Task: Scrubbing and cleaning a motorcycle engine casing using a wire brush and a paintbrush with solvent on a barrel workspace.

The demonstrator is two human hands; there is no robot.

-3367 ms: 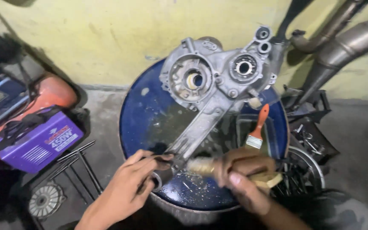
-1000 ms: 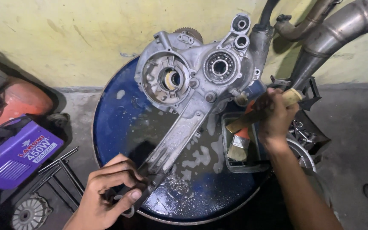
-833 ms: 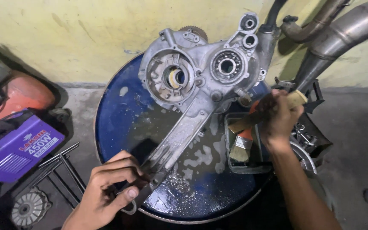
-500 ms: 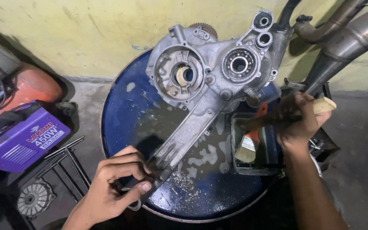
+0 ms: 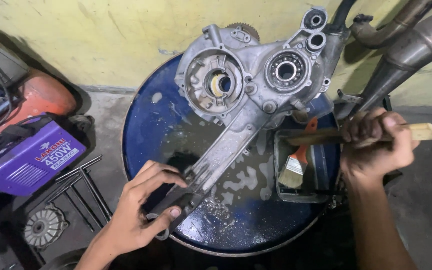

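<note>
A grey metal engine casing (image 5: 248, 92) lies on the wet top of a blue drum (image 5: 146, 130), its long arm reaching toward me. My left hand (image 5: 143, 210) grips the near end of that arm. My right hand (image 5: 376, 145) is shut on a wooden-handled brush (image 5: 421, 131), held level over a small dark tray (image 5: 321, 192) at the drum's right side. A second brush with an orange handle (image 5: 296, 165) rests in the tray, bristles down.
A purple box-shaped machine (image 5: 28, 160) and an orange object (image 5: 41, 97) sit on the floor at left, with a T-shaped metal tool (image 5: 83, 182) and a round finned part (image 5: 43, 227). Exhaust pipes (image 5: 406, 45) lean against the yellow wall at right.
My right hand left the lower end of the casing arm, moved right and now holds the wooden brush over the tray. My left hand keeps its grip on the arm.
</note>
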